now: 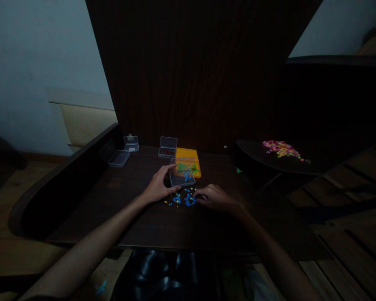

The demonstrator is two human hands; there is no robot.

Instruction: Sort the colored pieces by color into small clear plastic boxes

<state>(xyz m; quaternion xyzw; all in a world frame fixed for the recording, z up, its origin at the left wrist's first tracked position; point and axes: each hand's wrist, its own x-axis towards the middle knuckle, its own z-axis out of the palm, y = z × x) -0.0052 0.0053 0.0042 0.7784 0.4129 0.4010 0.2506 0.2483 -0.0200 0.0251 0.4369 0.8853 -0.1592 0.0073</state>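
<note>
My left hand (161,184) grips the left side of a small clear plastic box (182,177), thumb at its near edge and fingers at the far edge. A few blue pieces (187,175) lie inside the box. On the dark table just in front is a loose scatter of tiny blue pieces (190,198), with yellow pieces (166,202) and whitish ones among them. My right hand (211,196) is at the right edge of this scatter, its fingers bent together in a pinch. Whatever sits between those fingertips is hidden.
Behind the box lies an orange tray (188,152) with green pieces (194,169). An open clear case with dark contents (167,151) stands beside it. Farther left are a small open case (131,144) and a clear lid or box (119,158). Pink and yellow beads (282,149) are heaped on the right shelf.
</note>
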